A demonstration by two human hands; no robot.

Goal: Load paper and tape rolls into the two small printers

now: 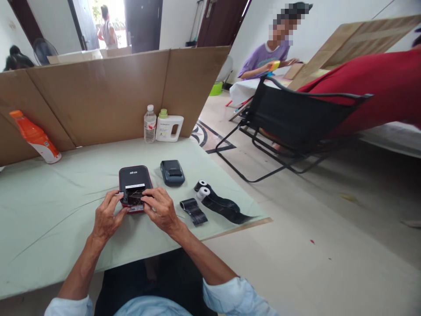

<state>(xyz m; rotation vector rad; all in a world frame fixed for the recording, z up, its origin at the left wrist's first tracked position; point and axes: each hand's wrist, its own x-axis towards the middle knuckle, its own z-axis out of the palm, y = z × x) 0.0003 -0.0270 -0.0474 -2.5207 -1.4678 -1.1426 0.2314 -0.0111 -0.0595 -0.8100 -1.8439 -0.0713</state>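
A black label printer (pixel 133 176) with a red edge lies on the table, its near compartment uncovered and showing dark parts inside. My left hand (pixel 108 215) grips its left side, thumb at the near corner and fingertips by the opening. Over the right edge of that compartment, my right hand (pixel 162 208) has its fingers closed together on the printer; any small part under the fingertips is hidden. A smaller dark printer (pixel 173 172) sits just beyond to the right. Nearby lie a short black roll (pixel 194 211) and a longer black strip (pixel 223 205) unwound from white-cored rolls (pixel 203 192).
The pale green table cloth (pixel 59 228) ends at a right corner. A cardboard wall (pixel 108 96) stands behind an orange bottle (pixel 36 138), a clear bottle (pixel 150 125) and a white jug (pixel 168 128). A black folding chair (pixel 296 114) and another person (pixel 268 59) are to the right.
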